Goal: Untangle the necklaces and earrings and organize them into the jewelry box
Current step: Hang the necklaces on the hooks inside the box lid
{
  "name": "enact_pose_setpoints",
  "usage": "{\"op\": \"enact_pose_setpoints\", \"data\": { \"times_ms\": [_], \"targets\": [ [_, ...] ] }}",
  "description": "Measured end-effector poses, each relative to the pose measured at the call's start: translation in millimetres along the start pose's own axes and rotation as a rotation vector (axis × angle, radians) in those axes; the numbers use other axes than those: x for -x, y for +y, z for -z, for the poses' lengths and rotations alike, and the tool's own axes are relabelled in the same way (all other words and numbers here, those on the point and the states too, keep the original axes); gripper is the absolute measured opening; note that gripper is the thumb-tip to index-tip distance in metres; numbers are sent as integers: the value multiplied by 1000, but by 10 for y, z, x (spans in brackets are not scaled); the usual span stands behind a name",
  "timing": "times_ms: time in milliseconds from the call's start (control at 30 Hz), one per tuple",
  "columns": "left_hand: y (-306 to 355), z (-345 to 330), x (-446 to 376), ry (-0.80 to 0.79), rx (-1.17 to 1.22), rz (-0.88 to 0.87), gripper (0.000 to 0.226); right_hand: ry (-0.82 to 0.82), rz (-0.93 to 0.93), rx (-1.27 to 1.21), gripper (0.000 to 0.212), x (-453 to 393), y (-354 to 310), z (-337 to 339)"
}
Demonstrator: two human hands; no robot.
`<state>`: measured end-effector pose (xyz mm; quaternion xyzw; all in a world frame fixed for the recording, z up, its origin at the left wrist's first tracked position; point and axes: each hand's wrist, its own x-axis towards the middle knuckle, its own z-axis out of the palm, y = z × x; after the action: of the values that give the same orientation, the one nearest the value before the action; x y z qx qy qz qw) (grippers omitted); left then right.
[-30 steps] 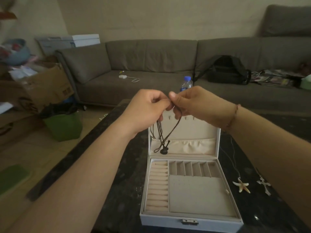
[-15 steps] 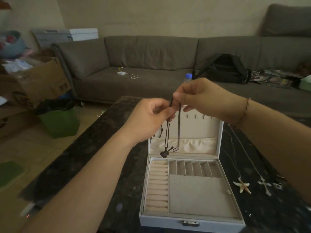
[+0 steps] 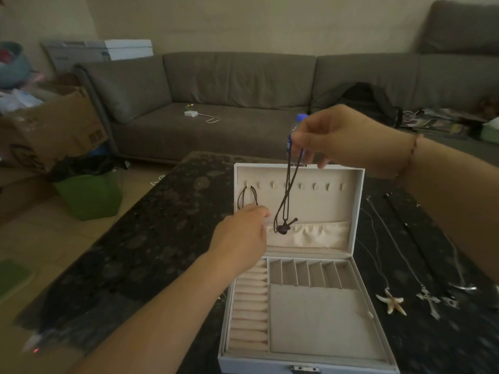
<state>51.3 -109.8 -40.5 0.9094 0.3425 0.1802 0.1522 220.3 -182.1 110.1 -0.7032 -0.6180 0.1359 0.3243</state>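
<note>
At the centre of the head view, a white jewelry box (image 3: 302, 265) stands open on a dark speckled tabletop (image 3: 151, 238), its lid upright and its tray toward the lower edge of the frame. The right hand (image 3: 340, 133), in the upper middle, pinches the top of a dark cord necklace (image 3: 287, 195) between thumb and fingertips; the cord hangs in a long loop in front of the lid lining, and its dark guitar-shaped pendant (image 3: 283, 228) dangles just above the gathered cream pocket. The left hand (image 3: 240, 236), at centre left, reaches toward the lid's left edge with its fingers loosely bent; whether it grips anything cannot be told. Just above it a second dark cord (image 3: 247, 195) is looped over the leftmost hook of the row in the lid. The tray shows ring rolls at the left, narrow slots along the top and a flat pad below.

To the right of the box, on the tabletop, lie thin-chained necklaces: a starfish pendant (image 3: 391, 303), a silver cross pendant (image 3: 429, 300) and another silver piece (image 3: 463, 287) near the right forearm. A water bottle (image 3: 295, 130) with a blue cap stands behind the right hand. A grey sofa (image 3: 229, 103) fills the upper frame, with a black backpack (image 3: 370, 101) on it and a white charger (image 3: 191, 113). A cardboard box (image 3: 51, 130) and a green bin (image 3: 89, 195) sit at left.
</note>
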Motion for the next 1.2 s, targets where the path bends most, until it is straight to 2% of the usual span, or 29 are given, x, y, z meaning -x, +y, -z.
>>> {"op": "enact_pose_setpoints", "data": {
  "times_ms": [100, 200, 333, 533, 767, 900, 1033, 1100, 1200],
  "targets": [
    [16, -32, 13, -10, -163, -29, 31, 13, 6, 26, 25, -86, -45, 32],
    [-2, -55, 14, -31, -191, -49, 24, 11, -8, 69, 26, -173, -92, 53],
    [-60, -48, 21, -30, -116, -62, 14, 24, 3, 114, 23, -267, -112, 50],
    [-142, -24, 26, -4, 35, -49, 19, 64, 52, 227, 20, -303, -59, -72],
    [-153, -57, -11, 36, 81, -20, 14, 153, 264, 404, 10, -261, 135, -284],
    [-177, -88, -23, 48, 88, -15, 12, 198, 381, 584, 21, -192, 246, -437],
    [-166, -92, -25, 67, 118, -7, 8, 209, 420, 713, 36, -176, 276, -544],
    [-152, -74, -29, 103, 178, 36, 2, 219, 425, 752, 31, -188, 264, -587],
    [-126, -57, -54, 170, 262, 94, 11, 234, 432, 797, 26, -248, 282, -673]
  ]
}}
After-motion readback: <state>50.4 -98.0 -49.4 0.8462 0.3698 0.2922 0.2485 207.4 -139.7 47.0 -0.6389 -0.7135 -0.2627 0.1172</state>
